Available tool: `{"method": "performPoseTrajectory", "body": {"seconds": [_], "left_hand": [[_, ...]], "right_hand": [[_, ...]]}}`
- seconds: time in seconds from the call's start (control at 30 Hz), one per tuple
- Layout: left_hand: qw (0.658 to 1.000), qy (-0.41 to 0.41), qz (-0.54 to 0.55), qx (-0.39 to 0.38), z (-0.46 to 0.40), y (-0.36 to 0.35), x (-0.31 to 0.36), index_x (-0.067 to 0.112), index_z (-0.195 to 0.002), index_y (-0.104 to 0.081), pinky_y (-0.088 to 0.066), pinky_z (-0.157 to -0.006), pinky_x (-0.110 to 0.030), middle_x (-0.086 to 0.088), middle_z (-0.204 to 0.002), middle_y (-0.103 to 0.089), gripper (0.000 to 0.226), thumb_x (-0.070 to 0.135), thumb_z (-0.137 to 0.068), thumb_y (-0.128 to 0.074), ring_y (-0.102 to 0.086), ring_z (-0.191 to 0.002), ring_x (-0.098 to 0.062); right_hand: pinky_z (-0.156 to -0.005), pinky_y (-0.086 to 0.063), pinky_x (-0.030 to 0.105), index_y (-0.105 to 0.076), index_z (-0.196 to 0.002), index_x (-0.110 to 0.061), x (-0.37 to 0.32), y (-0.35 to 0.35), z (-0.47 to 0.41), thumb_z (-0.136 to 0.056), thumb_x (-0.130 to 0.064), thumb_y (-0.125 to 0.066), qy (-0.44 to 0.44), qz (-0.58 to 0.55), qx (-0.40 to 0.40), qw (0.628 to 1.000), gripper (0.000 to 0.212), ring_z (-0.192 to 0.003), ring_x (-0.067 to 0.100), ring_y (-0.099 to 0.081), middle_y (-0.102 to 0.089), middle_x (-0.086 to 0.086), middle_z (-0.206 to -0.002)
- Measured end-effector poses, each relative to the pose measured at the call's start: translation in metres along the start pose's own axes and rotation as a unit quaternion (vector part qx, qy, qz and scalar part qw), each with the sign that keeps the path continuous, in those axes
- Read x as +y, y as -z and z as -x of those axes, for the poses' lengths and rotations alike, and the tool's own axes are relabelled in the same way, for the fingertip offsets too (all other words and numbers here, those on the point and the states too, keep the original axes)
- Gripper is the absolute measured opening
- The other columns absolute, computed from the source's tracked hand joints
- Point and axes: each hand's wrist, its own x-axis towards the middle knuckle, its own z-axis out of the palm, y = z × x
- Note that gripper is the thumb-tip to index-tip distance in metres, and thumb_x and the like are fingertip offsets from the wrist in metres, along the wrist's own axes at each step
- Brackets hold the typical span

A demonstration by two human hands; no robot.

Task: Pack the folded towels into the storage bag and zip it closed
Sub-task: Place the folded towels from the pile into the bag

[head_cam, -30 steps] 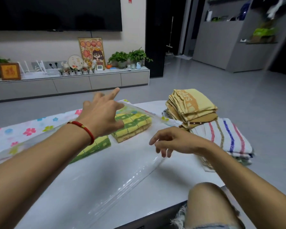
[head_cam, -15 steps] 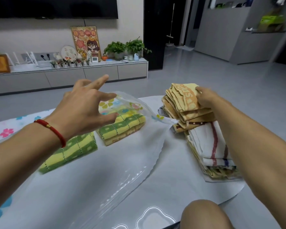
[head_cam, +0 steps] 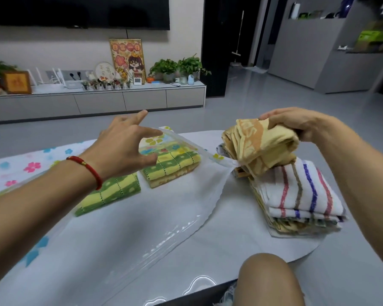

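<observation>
— So what changed since half a second ago?
— Right hand (head_cam: 296,124) has closed on the yellow towel (head_cam: 265,146) and raised it off the pile (head_cam: 296,195); before, it only rested on top. Left hand (head_cam: 124,149) still pinches the bag (head_cam: 142,217) mouth up, fingers spread.
— And the surface, the room?
— White table (head_cam: 230,246), a flowered cloth (head_cam: 20,168) at its left, grey floor, a low cabinet (head_cam: 97,102) with plants and a framed picture under a dark screen.
— The bag itself?
— Clear plastic, lying flat on the table, unzipped, two green-and-yellow towels (head_cam: 170,166) inside near the mouth; the striped towel tops the pile beside it
</observation>
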Motion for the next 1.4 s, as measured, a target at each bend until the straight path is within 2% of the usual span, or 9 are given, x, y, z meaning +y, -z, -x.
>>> {"method": "performPoseTrajectory", "body": {"seconds": [0.13, 0.3, 0.53, 0.7, 0.93, 1.07, 1.17, 1.3, 1.4], "left_hand": [[0.999, 0.028, 0.012, -0.02, 0.009, 0.008, -0.006, 0.042, -0.144, -0.042, -0.033, -0.11, -0.063, -0.007, -0.163, -0.02, 0.067, 0.045, -0.082, -0.069, -0.026, -0.144, -0.036], [0.998, 0.042, 0.002, -0.04, 0.026, 0.016, -0.01, 0.043, -0.146, -0.037, -0.032, -0.108, -0.066, -0.01, -0.162, -0.023, 0.07, 0.038, -0.083, -0.068, -0.026, -0.143, -0.039], [0.992, 0.084, -0.066, -0.073, 0.098, 0.022, -0.061, 0.042, -0.142, -0.042, -0.043, -0.1, -0.062, -0.004, -0.158, -0.031, 0.066, 0.048, -0.081, -0.065, -0.035, -0.136, -0.037], [0.987, 0.09, -0.087, -0.098, 0.142, 0.023, -0.101, 0.033, -0.15, -0.033, -0.05, -0.093, -0.048, 0.005, -0.158, -0.033, 0.079, 0.05, -0.08, -0.066, -0.039, -0.13, -0.03], [0.998, 0.032, -0.052, -0.015, 0.121, 0.057, -0.094, 0.02, -0.154, -0.022, -0.042, -0.104, -0.056, 0.008, -0.166, -0.007, 0.089, 0.052, -0.08, -0.06, -0.035, -0.139, -0.03], [0.999, 0.037, -0.029, 0.009, 0.114, 0.069, -0.089, 0.023, -0.152, -0.026, -0.042, -0.103, -0.057, 0.009, -0.165, -0.009, 0.086, 0.049, -0.078, -0.061, -0.035, -0.137, -0.03], [0.999, 0.041, -0.016, 0.023, 0.113, 0.071, -0.09, 0.021, -0.154, -0.024, -0.041, -0.106, -0.053, 0.01, -0.165, -0.009, 0.089, 0.047, -0.078, -0.06, -0.035, -0.137, -0.029], [0.998, 0.048, -0.01, 0.027, 0.117, 0.068, -0.099, 0.023, -0.155, -0.023, -0.039, -0.109, -0.051, 0.015, -0.164, -0.009, 0.089, 0.047, -0.079, -0.061, -0.034, -0.139, -0.026], [0.999, 0.045, -0.009, 0.024, 0.121, 0.064, -0.104, 0.023, -0.155, -0.024, -0.039, -0.108, -0.053, 0.017, -0.164, -0.008, 0.086, 0.045, -0.082, -0.063, -0.034, -0.139, -0.026]], "right_hand": [[-0.06, -0.057, 0.02, -0.082, -0.099, -0.038, -0.016, -0.031, 0.093, -0.079, -0.023, -0.064, 0.121, 0.146, 0.056, 0.98, 0.031, -0.091, 0.016, -0.071, -0.075, -0.013, -0.104], [-0.083, -0.048, 0.015, -0.079, -0.103, -0.049, -0.021, -0.133, 0.153, -0.072, -0.026, -0.062, 0.169, 0.215, -0.091, 0.958, 0.043, -0.1, -0.009, -0.063, -0.072, -0.028, -0.114], [-0.1, -0.056, 0.052, -0.068, -0.135, -0.019, -0.035, -0.235, 0.123, -0.087, -0.002, -0.06, 0.124, 0.019, -0.083, 0.989, 0.052, -0.112, 0.032, -0.07, -0.071, 0.01, -0.124], [-0.079, -0.061, 0.037, -0.075, -0.123, -0.019, -0.032, -0.256, 0.114, -0.083, -0.003, -0.06, 0.097, -0.082, -0.126, 0.984, 0.046, -0.086, 0.021, -0.073, -0.08, 0.008, -0.109], [-0.058, -0.059, 0.029, -0.067, -0.125, -0.013, -0.034, -0.357, 0.094, -0.094, 0.004, -0.053, 0.022, -0.22, -0.247, 0.943, 0.038, -0.069, 0.018, -0.067, -0.076, 0.013, -0.098], [-0.057, -0.058, 0.03, -0.064, -0.125, -0.023, -0.063, -0.425, 0.058, -0.094, 0.006, -0.045, 0.066, -0.415, -0.138, 0.897, 0.047, -0.076, 0.022, -0.071, -0.072, 0.014, -0.112], [-0.092, -0.057, 0.038, -0.052, -0.146, -0.024, -0.046, -0.471, 0.04, -0.095, -0.001, -0.055, 0.067, -0.306, -0.054, 0.948, 0.056, -0.119, 0.03, -0.063, -0.061, 0.011, -0.141], [-0.092, -0.033, 0.01, -0.04, -0.157, -0.019, -0.009, -0.498, 0.027, -0.098, -0.005, -0.06, 0.072, -0.215, -0.031, 0.973, 0.064, -0.142, 0.024, -0.045, -0.045, 0.007, -0.159], [-0.097, -0.031, 0.006, -0.039, -0.158, -0.02, -0.008, -0.502, 0.025, -0.099, -0.004, -0.059, 0.126, -0.248, 0.025, 0.96, 0.065, -0.143, 0.018, -0.042, -0.044, 0.001, -0.159]]}}
